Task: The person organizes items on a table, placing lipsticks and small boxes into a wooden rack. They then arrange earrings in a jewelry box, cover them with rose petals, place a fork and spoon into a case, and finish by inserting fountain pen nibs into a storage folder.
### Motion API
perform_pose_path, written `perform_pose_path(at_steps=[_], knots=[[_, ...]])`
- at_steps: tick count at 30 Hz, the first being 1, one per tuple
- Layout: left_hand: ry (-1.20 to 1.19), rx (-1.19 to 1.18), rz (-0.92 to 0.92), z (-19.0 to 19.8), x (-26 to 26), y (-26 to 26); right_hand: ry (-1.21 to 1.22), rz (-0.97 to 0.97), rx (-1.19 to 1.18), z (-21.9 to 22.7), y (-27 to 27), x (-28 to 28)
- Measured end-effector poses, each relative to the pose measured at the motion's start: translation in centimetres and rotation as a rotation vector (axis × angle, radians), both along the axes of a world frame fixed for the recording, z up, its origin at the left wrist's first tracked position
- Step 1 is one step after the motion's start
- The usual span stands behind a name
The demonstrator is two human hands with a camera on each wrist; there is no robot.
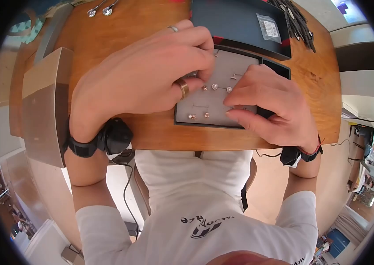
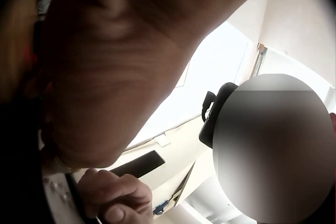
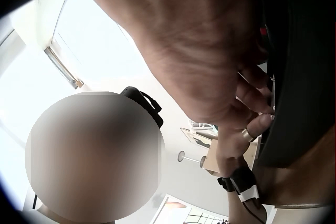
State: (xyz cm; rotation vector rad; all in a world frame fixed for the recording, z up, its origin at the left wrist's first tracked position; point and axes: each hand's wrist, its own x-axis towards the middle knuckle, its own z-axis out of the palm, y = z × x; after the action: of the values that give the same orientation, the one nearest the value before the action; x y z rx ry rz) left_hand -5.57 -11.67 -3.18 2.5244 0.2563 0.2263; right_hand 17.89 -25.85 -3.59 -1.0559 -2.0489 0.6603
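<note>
In the head view a shallow black jewelry box (image 1: pixel 179 122) holds a grey pad (image 1: pixel 218 115) set with several stud earrings, two of them sparkling at the pad's middle, one a round stud (image 1: pixel 215 86). My left hand (image 1: pixel 151 70) reaches over the box's left side, fingers bent, pinching a small glinting earring (image 1: pixel 194 74) against the thumb. My right hand (image 1: pixel 275 101) rests over the right side, index finger curled and thumb apart from it; what lies under its fingers is hidden. Near the front left corner sits another pair, including a stud (image 1: pixel 192 116).
Behind the box lies a dark lid (image 1: pixel 231 24) with a small labelled plastic bag (image 1: pixel 269 28) on it. Several black slender tools (image 1: pixel 299 24) lie at the back right. A tall brown box (image 1: pixel 45 106) stands left; two clear-ended metal pieces (image 1: pixel 107 11) lie at the back left.
</note>
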Motion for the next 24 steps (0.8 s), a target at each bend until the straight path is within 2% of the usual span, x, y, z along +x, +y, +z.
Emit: perform_pose_path(at_steps=[5,7,15,17,19,21,24], knots=[[-0.053,0.014,-0.025,0.3,-0.2,0.0,-0.122,0.031,0.046,0.0,0.2,-0.9],[-0.149,-0.076,0.003,0.5,-0.2,0.3,-0.151,0.045,0.051,-0.2,0.3,-1.4],[-0.153,-0.168,0.122,1.8,-0.5,0.5,-0.251,0.051,0.091,-0.4,0.4,-1.7],[-0.162,-0.176,0.129,1.8,-0.4,0.5,-0.077,0.002,0.071,-0.3,0.5,-1.6],[-0.182,-0.236,0.168,1.7,-0.1,0.5,-0.058,-0.058,0.148,0.0,0.9,-0.9],[-0.168,-0.2,0.179,1.9,-0.1,0.5,-0.033,-0.133,0.22,0.1,0.8,-0.3],[-0.176,-0.163,0.216,1.3,0.0,0.8,0.094,-0.258,0.028,-0.1,0.4,0.1]])
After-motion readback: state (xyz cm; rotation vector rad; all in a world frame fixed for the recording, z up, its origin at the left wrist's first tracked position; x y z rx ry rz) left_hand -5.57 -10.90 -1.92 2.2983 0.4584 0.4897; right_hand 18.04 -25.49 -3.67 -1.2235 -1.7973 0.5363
